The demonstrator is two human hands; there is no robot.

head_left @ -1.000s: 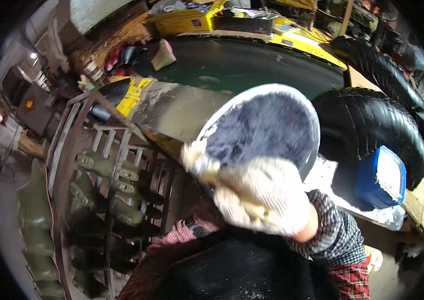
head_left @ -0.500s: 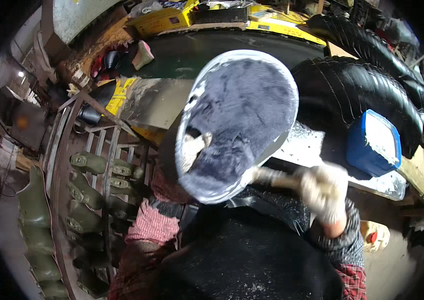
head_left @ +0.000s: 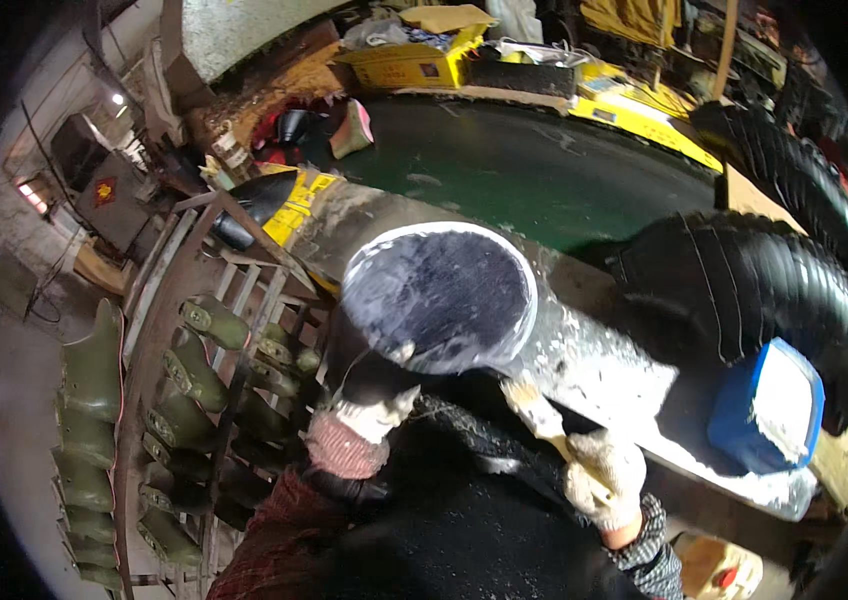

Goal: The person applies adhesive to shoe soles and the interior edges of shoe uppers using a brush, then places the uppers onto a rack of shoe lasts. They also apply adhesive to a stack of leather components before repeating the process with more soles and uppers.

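Note:
In front of me is an oval opening with dark grey plush lining (head_left: 434, 295) and a white-coated rim. It looks like the top of a black boot; its lower part is mostly hidden. My left hand (head_left: 372, 415), in a whitish glove and pink cuff, is closed on its near left side, a fingertip showing at the rim. My right hand (head_left: 606, 475), in a pale glove, is closed round the handle of a brush (head_left: 534, 408). The brush's pale bristles point up and left, just below the rim. To the right stands a cut blue container (head_left: 759, 410) holding white paste.
White splashes cover the bench edge (head_left: 594, 360). Black ribbed rubber pieces (head_left: 744, 270) lie beyond. Green boots (head_left: 94, 370) hang on a metal rack (head_left: 159, 280) at left. Yellow boxes (head_left: 404, 65) line the far side; a jug with a red cap (head_left: 719, 570) sits low right.
The plush-lined opening has dropped lower and farther from my view. My right hand and brush have moved down, off the rim. The view has shifted, so more of the far bench shows.

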